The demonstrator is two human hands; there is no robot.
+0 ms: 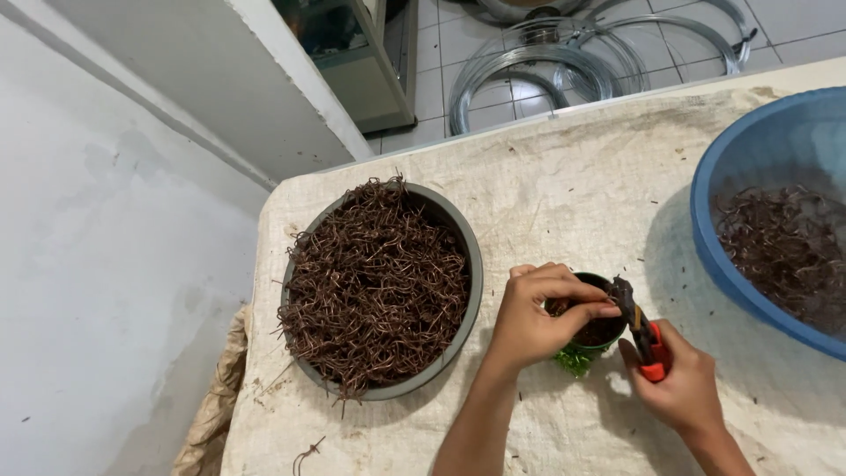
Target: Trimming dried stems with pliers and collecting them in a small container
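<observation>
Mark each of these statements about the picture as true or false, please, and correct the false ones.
1. The right hand holds pliers with red handles. True.
2. The grey bowl is filled with water. False: it holds a heap of brown wire pieces.
3. The left hand rests on the small green pot. True.
4. The blue basin stands at the left edge of the table. False: it is at the right edge, and the grey bowl is on the left.
5. Coils of wire lie on the tiled floor beyond the table. True.
</observation>
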